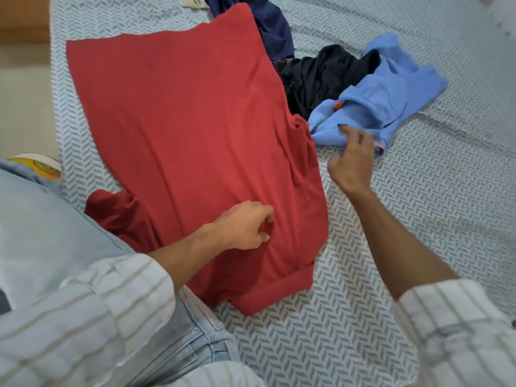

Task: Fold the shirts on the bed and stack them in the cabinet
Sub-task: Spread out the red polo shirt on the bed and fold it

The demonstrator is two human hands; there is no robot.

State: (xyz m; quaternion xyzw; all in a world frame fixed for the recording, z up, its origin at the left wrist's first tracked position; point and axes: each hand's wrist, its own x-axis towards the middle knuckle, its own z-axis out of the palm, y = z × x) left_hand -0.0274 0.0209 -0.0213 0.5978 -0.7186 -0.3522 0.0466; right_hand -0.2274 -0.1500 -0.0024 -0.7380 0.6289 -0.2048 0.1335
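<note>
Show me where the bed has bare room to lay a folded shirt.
Bare bed sheet lies below the red shirt, between the forearms, and at right beyond the light blue shirt. It is crowded up top, where the black garment and navy garment bunch together.

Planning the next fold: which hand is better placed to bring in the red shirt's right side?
Right. The right hand hovers open just beside that edge of the red shirt, holding nothing. The left hand already has its grip pinching the fabric near the collar end.
</note>
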